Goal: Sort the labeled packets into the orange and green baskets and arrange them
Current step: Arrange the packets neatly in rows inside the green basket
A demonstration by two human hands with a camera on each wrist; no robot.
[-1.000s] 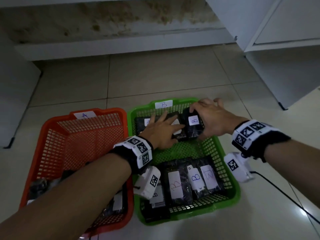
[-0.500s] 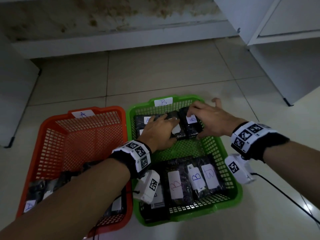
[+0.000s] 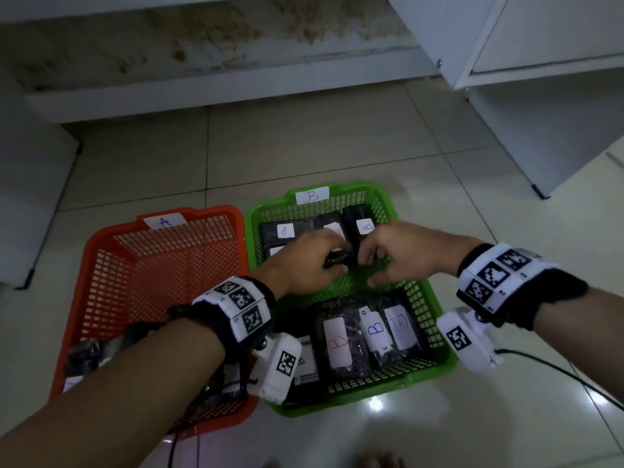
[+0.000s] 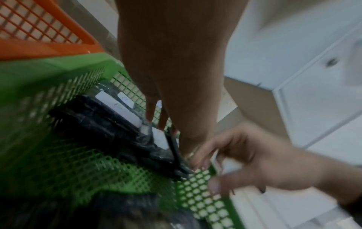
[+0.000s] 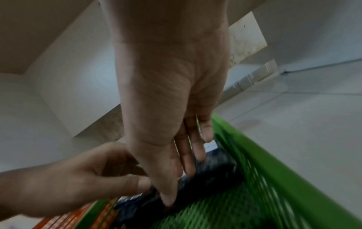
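Both hands work the far row of B packets [image 3: 337, 231] in the green basket [image 3: 418, 298], left hand [image 3: 304, 261] pinching a packet edge, right hand [image 3: 401, 255] w/ fingers curled on the next one; risk: slick wrap slips, row topples.

Both hands [image 4: 195, 148] on dark packets [image 4: 109, 124], green basket [image 4: 49, 74]

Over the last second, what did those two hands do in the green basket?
Both hands drew back toward the person: the left hand and right hand left the tops of the far packets and now work at their near edges, fingers curled. The green basket, orange basket and near packets stayed put.
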